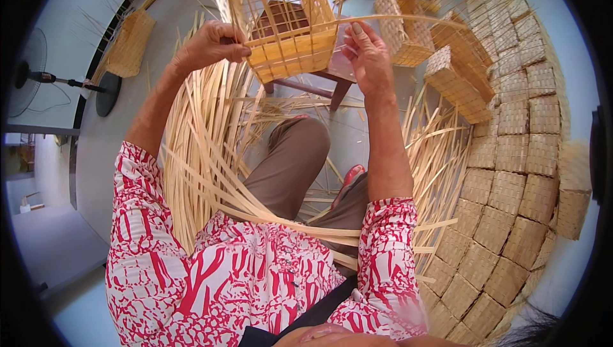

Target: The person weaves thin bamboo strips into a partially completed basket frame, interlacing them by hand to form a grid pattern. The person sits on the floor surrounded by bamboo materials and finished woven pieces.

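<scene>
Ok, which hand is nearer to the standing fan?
Left. The left hand is at the left side of the partly woven basket, toward the fan; the right hand is farther off, by a long strip beyond the basket's right side.

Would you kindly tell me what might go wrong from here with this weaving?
The long, thin, straw-coloured strip might slip or kink, as its free end extends well past the right hand. The loose, flat, pale-tan strips heaped beside the brown-trousered legs could tangle underfoot.
</scene>
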{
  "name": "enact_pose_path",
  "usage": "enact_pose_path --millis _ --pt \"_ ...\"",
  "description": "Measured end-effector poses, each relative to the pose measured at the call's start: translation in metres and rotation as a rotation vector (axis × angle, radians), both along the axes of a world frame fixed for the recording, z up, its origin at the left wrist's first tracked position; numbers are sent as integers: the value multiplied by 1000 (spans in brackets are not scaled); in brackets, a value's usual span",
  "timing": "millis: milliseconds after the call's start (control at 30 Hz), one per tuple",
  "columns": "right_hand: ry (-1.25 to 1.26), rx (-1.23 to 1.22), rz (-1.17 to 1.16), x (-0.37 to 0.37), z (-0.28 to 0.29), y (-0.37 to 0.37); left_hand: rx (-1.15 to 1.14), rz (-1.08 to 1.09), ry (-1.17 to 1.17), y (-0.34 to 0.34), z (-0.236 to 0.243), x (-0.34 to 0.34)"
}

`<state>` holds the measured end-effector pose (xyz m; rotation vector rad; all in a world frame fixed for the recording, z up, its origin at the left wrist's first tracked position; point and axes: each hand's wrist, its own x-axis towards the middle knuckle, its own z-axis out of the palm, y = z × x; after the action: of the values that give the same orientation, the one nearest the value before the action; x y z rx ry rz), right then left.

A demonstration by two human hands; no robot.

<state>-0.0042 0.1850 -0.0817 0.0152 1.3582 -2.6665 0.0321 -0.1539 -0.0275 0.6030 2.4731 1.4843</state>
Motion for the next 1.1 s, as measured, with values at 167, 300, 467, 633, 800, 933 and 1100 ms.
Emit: enact_pose_path --millis 167,300,467,633,800,933,1100 --pt "150 -105 101 -2 -13 -9 -69 40 20 -15 2 14" --pt "218 -78 71 -5 -37 0 -40 55 80 -10 -2 17" --pt "140 -86 5 3 -37 -1 -83 173 325 2 -10 25" --pt "131 -86 -11 8 -28 -1 -131 694 731 34 -37 59" --pt "171 -60 8 25 -29 -6 572 868 361 83 -72 33" --pt "160 -98 -43 35 -33 -3 838 857 380 101 -69 -10" --pt "141 -28 -95 39 -23 4 913 701 389 106 -80 -41"
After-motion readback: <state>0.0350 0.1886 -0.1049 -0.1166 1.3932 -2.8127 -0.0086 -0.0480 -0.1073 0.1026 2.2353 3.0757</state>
